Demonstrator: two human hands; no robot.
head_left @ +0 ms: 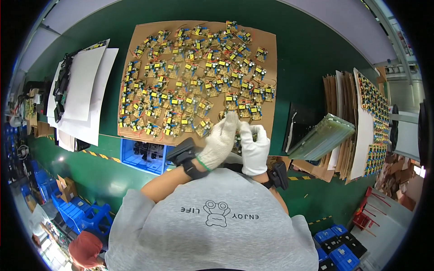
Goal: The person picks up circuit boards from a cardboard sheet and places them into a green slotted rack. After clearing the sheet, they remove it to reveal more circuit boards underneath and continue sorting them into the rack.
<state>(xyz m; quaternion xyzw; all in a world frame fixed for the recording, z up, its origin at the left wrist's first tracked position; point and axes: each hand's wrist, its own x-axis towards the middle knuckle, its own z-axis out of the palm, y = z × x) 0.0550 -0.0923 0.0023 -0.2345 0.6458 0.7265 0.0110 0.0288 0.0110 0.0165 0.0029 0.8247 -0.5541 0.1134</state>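
My left hand, in a cream knit glove, reaches over the front edge of a cardboard sheet, its fingers pressed together. Close beside it, my right hand wears a smoother white glove, with thumb and fingers bent inward. Parts of a small circuit board show between the two hands, which close on it; the gloves hide most of it. Loose circuit boards with yellow blocks, capacitors and red and blue wires cover much of the cardboard, and one board lies just left of my left fingers.
White sheets lie on the green table at the left. To the right stand a stack of clear panels and upright cardboard sheets. A blue bin sits below the table's front edge. Another person is at the lower left.
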